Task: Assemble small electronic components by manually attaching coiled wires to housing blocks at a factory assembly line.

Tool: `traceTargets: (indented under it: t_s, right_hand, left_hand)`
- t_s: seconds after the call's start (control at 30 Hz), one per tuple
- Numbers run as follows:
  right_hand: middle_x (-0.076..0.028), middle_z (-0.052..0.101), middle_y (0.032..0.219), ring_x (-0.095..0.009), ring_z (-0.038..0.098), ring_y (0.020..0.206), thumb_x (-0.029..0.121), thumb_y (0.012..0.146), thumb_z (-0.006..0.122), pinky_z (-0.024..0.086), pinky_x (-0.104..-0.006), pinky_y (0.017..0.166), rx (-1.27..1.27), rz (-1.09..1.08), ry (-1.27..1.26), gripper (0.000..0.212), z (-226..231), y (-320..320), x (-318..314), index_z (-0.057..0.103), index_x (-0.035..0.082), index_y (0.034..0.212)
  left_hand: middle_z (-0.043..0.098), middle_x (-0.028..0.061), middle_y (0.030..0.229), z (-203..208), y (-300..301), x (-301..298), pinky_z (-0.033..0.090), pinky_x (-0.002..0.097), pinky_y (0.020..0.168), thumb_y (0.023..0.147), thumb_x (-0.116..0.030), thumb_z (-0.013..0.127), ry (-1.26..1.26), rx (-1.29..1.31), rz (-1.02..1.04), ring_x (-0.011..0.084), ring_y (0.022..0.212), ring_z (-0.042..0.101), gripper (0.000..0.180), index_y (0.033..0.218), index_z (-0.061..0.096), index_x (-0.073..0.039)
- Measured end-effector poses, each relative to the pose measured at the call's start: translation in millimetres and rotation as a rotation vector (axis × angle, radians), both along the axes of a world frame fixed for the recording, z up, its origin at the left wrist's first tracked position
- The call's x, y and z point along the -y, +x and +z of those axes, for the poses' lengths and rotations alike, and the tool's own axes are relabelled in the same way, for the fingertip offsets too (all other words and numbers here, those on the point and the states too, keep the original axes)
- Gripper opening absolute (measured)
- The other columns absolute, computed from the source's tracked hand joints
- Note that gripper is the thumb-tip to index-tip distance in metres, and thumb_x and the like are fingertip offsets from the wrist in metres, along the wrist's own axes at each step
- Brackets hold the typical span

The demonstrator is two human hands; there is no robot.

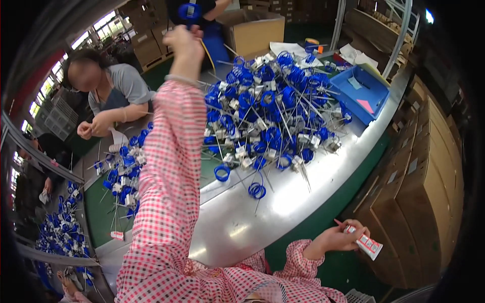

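Note:
My left hand (184, 44) is raised high at the far side of the table, arm stretched out in a red-and-white checked sleeve. It grips a blue coiled cable part (190, 11) at the top of the view. My right hand (342, 237) stays low near my body at the lower right, off the table edge. It holds a small white and red tube (365, 243). A big heap of blue coiled cables with thin metal rods and white tags (268, 111) covers the middle of the shiny metal table (237, 222).
A blue plastic bin (361, 93) stands at the table's far right end. Cardboard boxes (429, 166) line the right side, another box (252, 31) is at the back. A seated person (108, 98) works at the left beside a smaller blue pile (121, 171).

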State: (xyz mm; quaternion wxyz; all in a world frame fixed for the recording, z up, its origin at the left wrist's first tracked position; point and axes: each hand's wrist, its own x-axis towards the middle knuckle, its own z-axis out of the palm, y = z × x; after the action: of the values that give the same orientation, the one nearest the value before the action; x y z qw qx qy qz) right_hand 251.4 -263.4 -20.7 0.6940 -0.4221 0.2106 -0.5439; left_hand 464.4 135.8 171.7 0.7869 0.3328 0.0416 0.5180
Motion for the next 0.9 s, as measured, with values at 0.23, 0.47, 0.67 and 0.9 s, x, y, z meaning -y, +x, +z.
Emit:
traceTargets:
  t_s: [0.23,0.47,0.67,0.9]
  right_hand:
    - [-0.002,0.044,0.058,-0.010,0.040,0.048,0.018,0.080,0.047,0.031,-0.0183,0.033,-0.033,-0.016,0.075,0.021,-15.0,9.7,1.4,0.039,0.006,0.095]
    - [0.000,0.041,0.056,-0.007,0.037,0.048,0.021,0.084,0.048,0.030,-0.0159,0.036,-0.040,0.045,0.019,0.017,-11.2,19.5,-6.0,0.037,0.008,0.088]
    - [0.001,0.041,0.056,-0.006,0.038,0.048,0.021,0.084,0.047,0.031,-0.0151,0.035,-0.017,0.101,0.012,0.017,-6.1,13.5,-24.9,0.037,0.008,0.089]
    - [0.000,0.044,0.057,-0.006,0.040,0.050,0.021,0.083,0.047,0.032,-0.0147,0.035,-0.023,0.150,-0.013,0.019,7.3,-7.6,-29.0,0.038,0.007,0.092]
  left_hand:
    - [0.054,0.0137,0.094,-88.5,123.2,49.7,0.044,0.0380,0.076,0.084,-0.017,0.049,1.341,-0.444,0.362,0.0278,0.083,0.056,0.022,0.103,0.047,-0.005]
    - [0.049,0.0203,0.116,-103.5,113.8,73.5,0.026,0.0458,0.096,0.086,-0.037,0.036,1.737,-0.689,-0.085,0.0390,0.112,0.041,0.044,0.121,0.045,-0.013]
    - [0.048,0.0152,0.118,-87.4,85.8,41.8,0.033,0.0474,0.091,0.085,-0.036,0.040,1.823,-0.800,-0.017,0.0381,0.110,0.040,0.041,0.120,0.047,-0.016]
    - [0.059,0.0139,0.096,-71.1,15.4,-23.3,0.043,0.0349,0.081,0.079,-0.015,0.051,1.847,-0.555,0.082,0.0283,0.092,0.054,0.025,0.100,0.058,-0.004]
